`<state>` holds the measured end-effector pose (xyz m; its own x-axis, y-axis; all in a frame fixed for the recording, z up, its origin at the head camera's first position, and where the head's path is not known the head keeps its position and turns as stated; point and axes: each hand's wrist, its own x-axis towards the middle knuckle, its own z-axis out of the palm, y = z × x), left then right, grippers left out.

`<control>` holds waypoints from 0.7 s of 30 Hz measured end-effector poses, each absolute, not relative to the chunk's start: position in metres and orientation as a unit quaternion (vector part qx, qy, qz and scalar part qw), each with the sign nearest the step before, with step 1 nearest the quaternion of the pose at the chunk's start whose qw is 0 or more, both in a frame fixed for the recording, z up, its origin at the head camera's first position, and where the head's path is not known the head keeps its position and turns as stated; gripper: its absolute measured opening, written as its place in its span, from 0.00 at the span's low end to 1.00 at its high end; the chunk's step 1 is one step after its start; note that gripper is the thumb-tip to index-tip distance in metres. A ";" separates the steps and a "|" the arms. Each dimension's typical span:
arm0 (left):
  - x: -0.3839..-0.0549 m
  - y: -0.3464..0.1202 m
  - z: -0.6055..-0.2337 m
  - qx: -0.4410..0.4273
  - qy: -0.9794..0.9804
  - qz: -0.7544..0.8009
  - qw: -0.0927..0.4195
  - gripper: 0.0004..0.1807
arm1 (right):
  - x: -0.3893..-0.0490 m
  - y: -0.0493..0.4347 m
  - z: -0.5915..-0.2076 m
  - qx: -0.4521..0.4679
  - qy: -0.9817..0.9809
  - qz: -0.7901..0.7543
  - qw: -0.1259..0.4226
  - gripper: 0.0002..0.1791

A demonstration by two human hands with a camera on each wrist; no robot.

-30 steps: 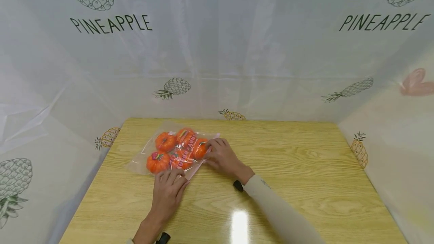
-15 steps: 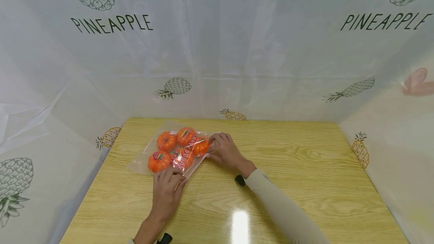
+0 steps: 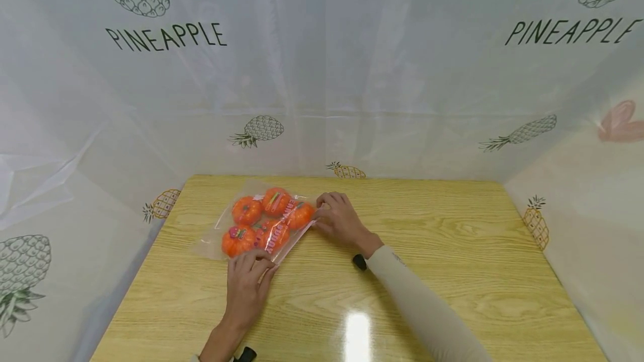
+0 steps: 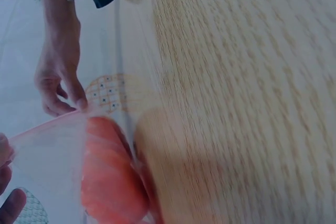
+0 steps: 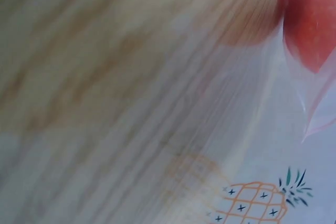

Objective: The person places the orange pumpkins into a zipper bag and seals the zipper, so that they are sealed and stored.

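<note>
A clear zip bag (image 3: 208, 243) with pink lettering and a pinkish edge strip (image 3: 296, 241) lies at the back left of the table, holding several small orange pumpkins (image 3: 246, 210). My left hand (image 3: 246, 284) pinches the near end of that strip. At its far right end, my right hand (image 3: 342, 219) pinches the corner between thumb and fingers. In the left wrist view the strip stretches from my left fingers (image 4: 6, 156) to the right hand (image 4: 60, 80), above an orange pumpkin (image 4: 113, 177). The right wrist view catches a pumpkin (image 5: 312, 22) and the bag's pink edge; the hand is outside it.
The wood-grain table (image 3: 427, 239) extends to the right of the bag, with a bright light reflection near its front. White sheeting (image 3: 352, 71) printed with pineapples rises behind the table and along both sides. A dark wrist strap piece (image 3: 359, 262) shows by the right sleeve (image 3: 417, 300).
My right hand has slid right and away along the bag's strip to its far corner. The left hand has stayed nearly in place, and the bag has shifted slightly right.
</note>
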<state>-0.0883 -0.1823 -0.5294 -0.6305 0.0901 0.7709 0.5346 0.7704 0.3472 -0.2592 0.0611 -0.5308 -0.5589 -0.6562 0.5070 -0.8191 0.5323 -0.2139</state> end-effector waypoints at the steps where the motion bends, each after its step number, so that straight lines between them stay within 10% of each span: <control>1: -0.088 -0.182 -0.530 -0.183 -0.856 -0.285 0.390 0.27 | -0.260 0.062 -0.531 0.429 -0.856 0.220 0.187 0.04; 21: -0.082 -0.180 -0.524 -0.186 -0.858 -0.298 0.375 0.27 | -0.285 0.072 -0.532 0.341 -0.894 0.210 0.201 0.02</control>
